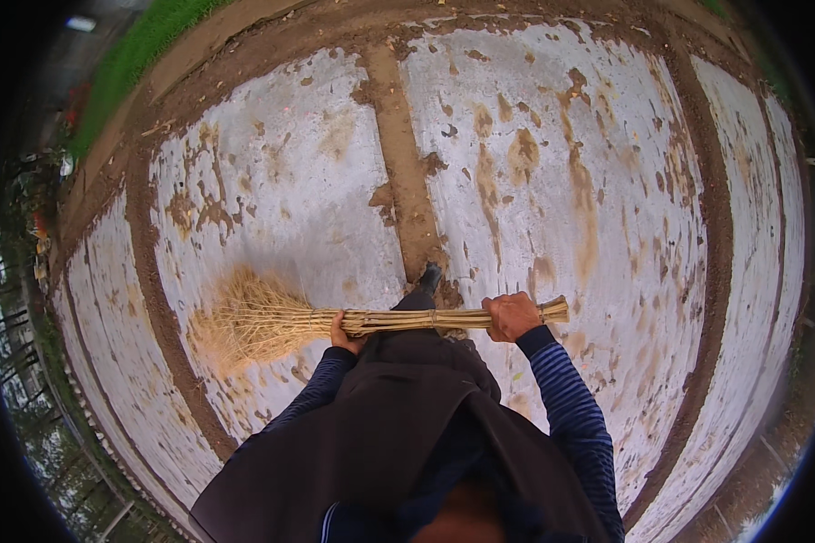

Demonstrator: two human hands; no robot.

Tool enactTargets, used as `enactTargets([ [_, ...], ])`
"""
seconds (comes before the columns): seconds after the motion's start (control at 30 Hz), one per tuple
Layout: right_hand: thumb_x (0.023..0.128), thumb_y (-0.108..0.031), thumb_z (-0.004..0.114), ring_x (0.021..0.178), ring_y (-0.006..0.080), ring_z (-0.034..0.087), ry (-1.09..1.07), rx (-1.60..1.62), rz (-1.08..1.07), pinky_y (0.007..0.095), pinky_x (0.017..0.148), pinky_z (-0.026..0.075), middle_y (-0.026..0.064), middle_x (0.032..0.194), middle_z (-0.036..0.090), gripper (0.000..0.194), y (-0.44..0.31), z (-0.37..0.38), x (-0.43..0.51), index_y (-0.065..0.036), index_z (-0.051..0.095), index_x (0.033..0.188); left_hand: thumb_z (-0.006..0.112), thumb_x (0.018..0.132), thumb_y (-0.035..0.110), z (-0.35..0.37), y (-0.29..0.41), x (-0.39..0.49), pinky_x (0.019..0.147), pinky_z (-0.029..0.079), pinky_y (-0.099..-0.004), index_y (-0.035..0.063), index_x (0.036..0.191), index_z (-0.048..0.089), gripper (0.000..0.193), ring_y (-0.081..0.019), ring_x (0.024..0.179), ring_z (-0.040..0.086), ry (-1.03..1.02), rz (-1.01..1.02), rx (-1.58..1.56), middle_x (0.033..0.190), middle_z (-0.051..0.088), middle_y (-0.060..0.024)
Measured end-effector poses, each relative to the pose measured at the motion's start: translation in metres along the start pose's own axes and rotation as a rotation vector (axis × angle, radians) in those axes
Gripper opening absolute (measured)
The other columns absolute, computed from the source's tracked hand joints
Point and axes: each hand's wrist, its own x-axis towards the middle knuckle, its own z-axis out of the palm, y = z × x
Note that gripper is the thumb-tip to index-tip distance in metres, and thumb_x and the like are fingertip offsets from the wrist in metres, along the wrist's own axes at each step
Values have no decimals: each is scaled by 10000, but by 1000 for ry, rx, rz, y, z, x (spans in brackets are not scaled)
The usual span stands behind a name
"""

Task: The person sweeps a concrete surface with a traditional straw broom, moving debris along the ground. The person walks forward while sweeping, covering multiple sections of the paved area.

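Observation:
A straw-coloured broom (394,320), made of bundled stems bound at intervals, lies level across the front of my body in both hands. My right hand (514,316) is closed round the handle close to its cut end. Nearer the bristles, my left hand (346,334) grips the stems, its thumb on the upper side and the other fingers largely hidden. The spread bristle head (251,322) fans out to the left over a pale, mud-stained ground sheet or slab (278,197); whether it touches the surface I cannot tell.
Another pale, dirt-streaked strip (536,170) lies to the right. Between the strips runs a brown soil furrow (407,176), where my dark boot (431,277) stands. More soil furrows (713,203) divide the outer strips. Green grass (136,68) borders the far left.

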Motion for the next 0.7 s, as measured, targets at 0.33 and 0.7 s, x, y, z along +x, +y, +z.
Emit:
enactTargets([
  [0.33,656,-215,683,732,316,683,-113,-71,-139,451,641,542,134,722,677,221,3,-44,78,-81,629,823,651,842,472,-1,10,-4,956,449,-598,121,1153,585,473,-365,1089,583,25,57,-102,1164,630,-146],
  [0.7,670,-212,682,731,322,696,-187,-59,-122,453,642,538,142,726,687,217,-1,-65,102,-90,644,845,649,843,482,27,27,-15,979,453,-579,114,1162,582,492,-360,1111,581,113,72,-98,1185,627,-141],
])
